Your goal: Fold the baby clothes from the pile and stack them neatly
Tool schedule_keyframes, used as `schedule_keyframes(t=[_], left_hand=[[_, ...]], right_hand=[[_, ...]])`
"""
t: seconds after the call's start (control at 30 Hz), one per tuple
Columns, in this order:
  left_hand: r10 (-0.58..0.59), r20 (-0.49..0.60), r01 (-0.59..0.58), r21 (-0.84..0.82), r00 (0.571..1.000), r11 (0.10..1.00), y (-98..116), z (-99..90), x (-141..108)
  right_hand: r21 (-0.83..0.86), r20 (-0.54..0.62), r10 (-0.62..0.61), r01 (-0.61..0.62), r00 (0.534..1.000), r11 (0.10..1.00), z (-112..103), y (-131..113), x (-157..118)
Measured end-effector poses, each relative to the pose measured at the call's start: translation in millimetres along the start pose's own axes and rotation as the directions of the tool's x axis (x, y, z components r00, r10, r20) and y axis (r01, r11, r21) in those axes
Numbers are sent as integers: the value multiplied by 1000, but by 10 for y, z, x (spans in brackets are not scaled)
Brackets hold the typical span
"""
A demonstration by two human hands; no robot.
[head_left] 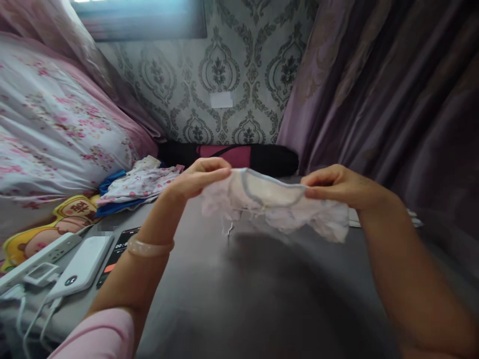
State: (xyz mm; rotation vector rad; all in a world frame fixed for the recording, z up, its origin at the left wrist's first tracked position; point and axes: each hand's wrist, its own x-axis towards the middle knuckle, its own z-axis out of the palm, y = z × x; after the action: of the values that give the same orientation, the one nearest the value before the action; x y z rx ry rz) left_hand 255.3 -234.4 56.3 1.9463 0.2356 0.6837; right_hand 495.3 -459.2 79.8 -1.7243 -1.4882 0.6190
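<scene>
A small pale pink garment (284,215) with ruffled, sheer edges and a grey-blue trimmed neckline hangs in the air between my hands. My left hand (202,175) pinches its left end near the neckline, thumb and fingers pressed together. At the other end, my right hand (335,184) pinches the cloth beside the trim. The neckline is stretched between the two grips, and the lower part droops, slightly blurred. A thin pale cord (229,228) dangles beneath it. Below lies a grey sheet (209,294).
Left are folded clothes (140,182), a yellow cartoon cushion (56,227), a power strip (62,249), a white power bank (84,262) with cables and a phone (118,252). A black and maroon roll (232,155) lies along the wall. A purple curtain (355,89) hangs right.
</scene>
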Motion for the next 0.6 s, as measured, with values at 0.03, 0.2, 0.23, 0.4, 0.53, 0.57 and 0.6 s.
schedule_keyframes(t=[0.03, 0.2, 0.23, 0.4, 0.53, 0.57, 0.6], left_hand=[[-10, 55, 8, 30, 998, 1000, 30, -34, -14], [75, -145, -47, 189, 987, 981, 3, -37, 64], [76, -139, -52, 165, 987, 985, -20, -23, 86], [77, -145, -53, 160, 986, 986, -135, 11, 169], [143, -240, -115, 127, 960, 985, -127, 57, 230], [132, -227, -113, 94, 965, 989, -115, 67, 245], [116, -212, -102, 78, 970, 992, -104, 72, 261]], right_hand=[[17, 32, 6, -7, 999, 1000, -7, -10, -6], [-26, -190, -34, 30, 981, 999, 43, 17, 85], [-7, -159, -33, 32, 987, 999, 46, 29, 97], [6, -139, -22, 23, 990, 1000, -5, 96, 157], [-24, -129, -51, 48, 990, 999, -16, 138, 225], [-9, -121, -47, 46, 992, 999, -19, 147, 239], [-5, -137, -39, 39, 990, 999, -24, 156, 251]])
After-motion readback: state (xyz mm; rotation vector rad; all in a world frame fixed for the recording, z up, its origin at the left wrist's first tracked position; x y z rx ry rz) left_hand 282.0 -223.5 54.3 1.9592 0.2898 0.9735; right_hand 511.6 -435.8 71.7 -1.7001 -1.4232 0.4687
